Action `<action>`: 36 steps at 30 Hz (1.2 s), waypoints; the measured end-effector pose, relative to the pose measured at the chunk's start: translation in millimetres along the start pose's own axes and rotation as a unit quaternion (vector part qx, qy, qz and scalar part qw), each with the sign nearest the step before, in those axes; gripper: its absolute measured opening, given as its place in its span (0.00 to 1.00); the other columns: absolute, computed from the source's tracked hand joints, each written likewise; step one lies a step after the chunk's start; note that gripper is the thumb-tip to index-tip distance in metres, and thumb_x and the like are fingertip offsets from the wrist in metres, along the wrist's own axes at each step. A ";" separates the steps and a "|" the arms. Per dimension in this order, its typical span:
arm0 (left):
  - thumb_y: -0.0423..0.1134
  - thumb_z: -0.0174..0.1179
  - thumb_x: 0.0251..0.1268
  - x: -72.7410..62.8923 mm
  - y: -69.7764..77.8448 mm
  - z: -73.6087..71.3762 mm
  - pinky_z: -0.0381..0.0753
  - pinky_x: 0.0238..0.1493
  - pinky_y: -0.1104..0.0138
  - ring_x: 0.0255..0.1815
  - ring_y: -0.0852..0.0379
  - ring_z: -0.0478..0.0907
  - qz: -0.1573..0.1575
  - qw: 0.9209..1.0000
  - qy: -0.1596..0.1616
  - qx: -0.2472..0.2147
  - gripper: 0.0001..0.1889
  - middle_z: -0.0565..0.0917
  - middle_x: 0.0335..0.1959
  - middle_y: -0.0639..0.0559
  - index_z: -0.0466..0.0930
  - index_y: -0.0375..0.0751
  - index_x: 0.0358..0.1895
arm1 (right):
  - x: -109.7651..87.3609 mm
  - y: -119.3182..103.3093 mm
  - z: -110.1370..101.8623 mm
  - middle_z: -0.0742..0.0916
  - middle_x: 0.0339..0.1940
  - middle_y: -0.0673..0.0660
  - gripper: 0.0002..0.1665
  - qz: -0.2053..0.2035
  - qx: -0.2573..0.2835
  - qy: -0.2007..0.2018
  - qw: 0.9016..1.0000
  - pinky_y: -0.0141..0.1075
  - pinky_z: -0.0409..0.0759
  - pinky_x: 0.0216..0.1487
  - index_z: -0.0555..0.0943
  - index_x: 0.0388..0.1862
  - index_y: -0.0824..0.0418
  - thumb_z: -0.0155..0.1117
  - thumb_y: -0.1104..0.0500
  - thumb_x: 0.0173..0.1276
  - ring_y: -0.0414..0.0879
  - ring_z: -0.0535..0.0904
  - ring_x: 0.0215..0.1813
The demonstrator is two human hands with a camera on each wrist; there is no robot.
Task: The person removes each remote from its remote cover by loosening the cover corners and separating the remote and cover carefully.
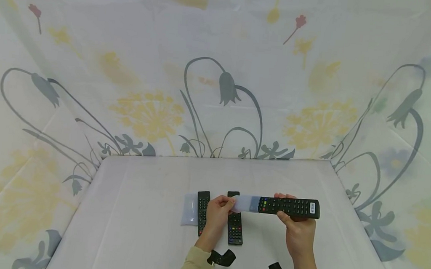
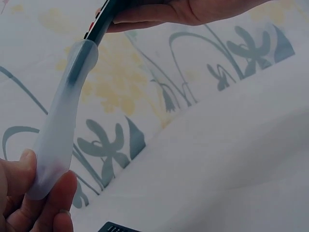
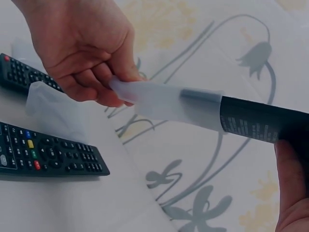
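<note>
My right hand [image 1: 300, 236] grips a black remote control [image 1: 295, 207] by its sides, held level above the table with its buttons facing up. The remote's left end is inside a translucent plastic sleeve [image 1: 245, 203]; most of its length is outside. At the sleeve's far end, my left hand [image 1: 216, 219] pinches the plastic between thumb and fingers. The right wrist view shows the sleeve's mouth [image 3: 222, 111] around the remote's end, with printed text on the remote's underside [image 3: 251, 125]. In the left wrist view, the sleeve [image 2: 60, 116] hangs slanted between both hands.
Two more black remotes lie on the white table [image 1: 137, 213]: one left of my left hand [image 1: 202, 209], one just right of it [image 1: 235, 231]. Another translucent sleeve [image 1: 189, 210] lies beside the left remote. Flower-printed cloth [image 1: 223, 34] surrounds the table's back and sides.
</note>
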State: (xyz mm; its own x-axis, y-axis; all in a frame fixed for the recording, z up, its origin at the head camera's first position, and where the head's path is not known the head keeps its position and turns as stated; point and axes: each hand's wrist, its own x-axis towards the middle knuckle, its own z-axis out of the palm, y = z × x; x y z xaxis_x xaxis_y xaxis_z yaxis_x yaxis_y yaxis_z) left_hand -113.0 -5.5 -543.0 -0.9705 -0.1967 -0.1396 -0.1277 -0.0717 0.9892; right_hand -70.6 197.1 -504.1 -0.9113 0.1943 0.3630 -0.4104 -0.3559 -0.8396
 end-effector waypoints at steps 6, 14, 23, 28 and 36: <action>0.32 0.65 0.65 -1.4 -1.7 -0.5 0.75 0.30 0.70 0.24 0.62 0.77 0.003 1.000 -0.002 -0.004 0.07 0.85 0.27 0.49 0.83 0.29 0.33 | -0.7 -0.1 -2.2 0.87 0.52 0.62 0.29 0.005 -0.006 0.004 1.000 0.40 0.77 0.58 0.69 0.58 0.80 0.58 0.89 0.56 0.52 0.83 0.57; 0.32 0.65 0.66 0.9 -5.0 -1.4 0.76 0.30 0.69 0.26 0.61 0.77 -0.003 1.000 -0.005 -0.006 0.07 0.86 0.30 0.48 0.83 0.29 0.33 | -0.4 -1.8 -2.0 0.87 0.53 0.61 0.30 0.012 -0.010 0.008 1.000 0.40 0.77 0.58 0.70 0.58 0.79 0.58 0.89 0.56 0.51 0.83 0.57; 0.32 0.65 0.65 1.6 -5.0 -2.7 0.76 0.31 0.69 0.26 0.60 0.78 0.004 1.000 -0.011 -0.006 0.06 0.86 0.29 0.49 0.84 0.31 0.34 | 0.3 -3.8 -1.5 0.87 0.52 0.61 0.30 0.011 -0.010 0.011 1.000 0.39 0.77 0.59 0.66 0.59 0.83 0.58 0.88 0.56 0.51 0.83 0.57; 0.32 0.65 0.66 0.6 -4.0 -2.5 0.76 0.31 0.68 0.27 0.60 0.78 0.003 1.000 -0.009 -0.005 0.07 0.86 0.30 0.48 0.84 0.30 0.34 | 0.3 -2.9 -3.1 0.87 0.53 0.62 0.30 0.007 -0.006 0.012 1.000 0.39 0.77 0.58 0.67 0.59 0.83 0.57 0.89 0.57 0.52 0.83 0.57; 0.32 0.64 0.66 0.5 -3.9 -2.4 0.76 0.31 0.69 0.27 0.61 0.77 0.007 1.000 -0.008 -0.004 0.07 0.86 0.30 0.48 0.83 0.29 0.34 | 0.2 -3.4 -4.0 0.86 0.53 0.62 0.30 0.005 -0.002 0.012 1.000 0.39 0.77 0.59 0.65 0.60 0.84 0.57 0.89 0.57 0.52 0.83 0.57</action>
State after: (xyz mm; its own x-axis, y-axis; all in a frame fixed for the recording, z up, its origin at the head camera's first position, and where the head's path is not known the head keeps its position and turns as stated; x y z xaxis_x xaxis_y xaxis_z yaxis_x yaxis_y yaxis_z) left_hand -112.5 -7.6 -547.1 -0.9754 -0.1821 -0.1242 -0.1119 -0.0765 0.9908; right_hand -69.2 202.0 -502.8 -0.9142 0.2128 0.3450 -0.4012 -0.3536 -0.8450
